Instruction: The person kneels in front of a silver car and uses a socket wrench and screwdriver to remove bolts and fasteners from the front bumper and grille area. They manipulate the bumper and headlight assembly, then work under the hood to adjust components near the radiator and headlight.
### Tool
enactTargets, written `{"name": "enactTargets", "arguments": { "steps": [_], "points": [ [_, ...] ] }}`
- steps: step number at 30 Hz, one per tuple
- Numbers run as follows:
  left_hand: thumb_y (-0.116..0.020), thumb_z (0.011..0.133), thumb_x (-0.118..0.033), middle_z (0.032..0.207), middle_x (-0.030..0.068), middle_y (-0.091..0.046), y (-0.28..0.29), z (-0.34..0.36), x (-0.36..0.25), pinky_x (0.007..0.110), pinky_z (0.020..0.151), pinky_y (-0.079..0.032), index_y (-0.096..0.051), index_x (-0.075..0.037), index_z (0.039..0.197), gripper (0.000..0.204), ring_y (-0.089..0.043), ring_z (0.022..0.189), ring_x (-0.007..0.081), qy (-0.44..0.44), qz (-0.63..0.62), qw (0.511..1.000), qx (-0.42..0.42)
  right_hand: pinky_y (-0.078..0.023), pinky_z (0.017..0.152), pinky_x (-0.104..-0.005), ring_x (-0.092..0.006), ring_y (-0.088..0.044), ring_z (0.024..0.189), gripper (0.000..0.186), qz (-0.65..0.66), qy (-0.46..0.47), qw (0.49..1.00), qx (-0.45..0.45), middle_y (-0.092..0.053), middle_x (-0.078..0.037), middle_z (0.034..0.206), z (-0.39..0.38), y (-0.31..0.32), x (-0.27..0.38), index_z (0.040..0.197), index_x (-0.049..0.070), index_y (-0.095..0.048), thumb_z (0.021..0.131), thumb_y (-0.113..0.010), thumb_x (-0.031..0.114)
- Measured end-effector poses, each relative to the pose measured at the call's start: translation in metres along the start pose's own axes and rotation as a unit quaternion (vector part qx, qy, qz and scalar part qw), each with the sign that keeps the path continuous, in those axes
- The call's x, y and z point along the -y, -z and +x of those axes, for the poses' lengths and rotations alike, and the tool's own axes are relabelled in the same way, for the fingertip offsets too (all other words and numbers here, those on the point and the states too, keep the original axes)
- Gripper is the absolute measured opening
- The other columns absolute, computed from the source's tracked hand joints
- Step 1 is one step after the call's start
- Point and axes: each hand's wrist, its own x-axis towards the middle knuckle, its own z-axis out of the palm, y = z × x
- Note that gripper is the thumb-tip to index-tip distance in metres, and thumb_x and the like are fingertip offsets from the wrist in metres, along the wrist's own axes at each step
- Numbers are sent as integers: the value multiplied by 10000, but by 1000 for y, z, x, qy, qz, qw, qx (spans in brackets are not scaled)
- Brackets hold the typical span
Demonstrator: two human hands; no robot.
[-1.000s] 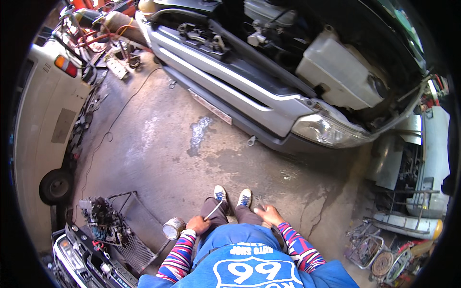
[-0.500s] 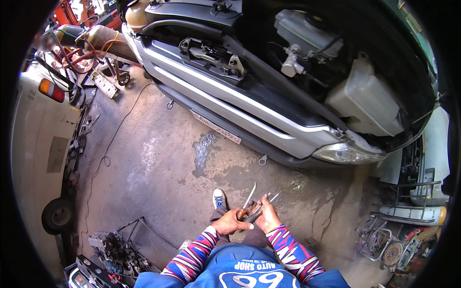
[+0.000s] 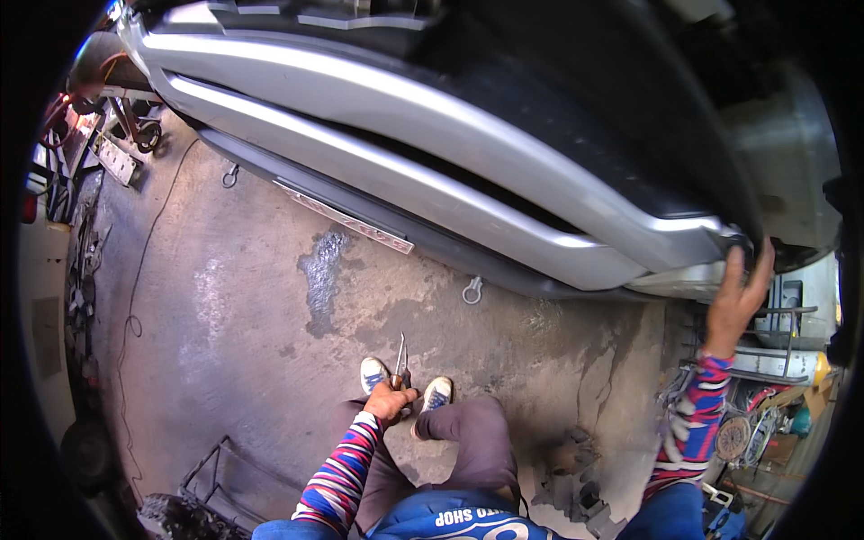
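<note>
2 slim tools [image 3: 399, 367], as best can be counted, sit in your left hand [image 3: 391, 402], your fingers wrapped round their handles, on your side of the silver front panel [image 3: 450, 130] and well apart from it. Better to aim their tips away from its finish. 2 shoes [image 3: 373, 371] stand before it too. Your right hand [image 3: 736, 310], fingers parted, is at its right end; blur hides any contact, so settle that palm before leaning. Below its lower edge: 2 tow eyes [image 3: 477, 282], 1 plate [image 3: 342, 216].
</note>
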Motion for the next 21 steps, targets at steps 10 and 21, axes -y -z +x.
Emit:
{"name": "enactTargets", "arguments": {
  "steps": [10, 21],
  "points": [
    [-835, 798, -326, 749, 112, -695, -45, 283, 82, 387, 545, -516, -670, 3, 952, 399, -647, 595, 211, -35, -123, 980, -150, -378, 1183, -370, -295, -510, 1390, 545, -235, 141, 961, -50, -538, -159, 1499, 26, -7, -99, 1536, 38, -429, 1003, -366, -56],
    [-836, 752, -378, 1030, 248, -729, -73, 367, 143, 508, 894, -539, -638, -19, 1132, 559, -696, 992, 441, -171, 46, 954, -243, -292, 1207, -358, -272, -463, 1423, 536, 52, 121, 987, -90, -541, -186, 1492, 70, -15, -65, 1445, -42, -531, 1082, -386, 325]
  ]
}}
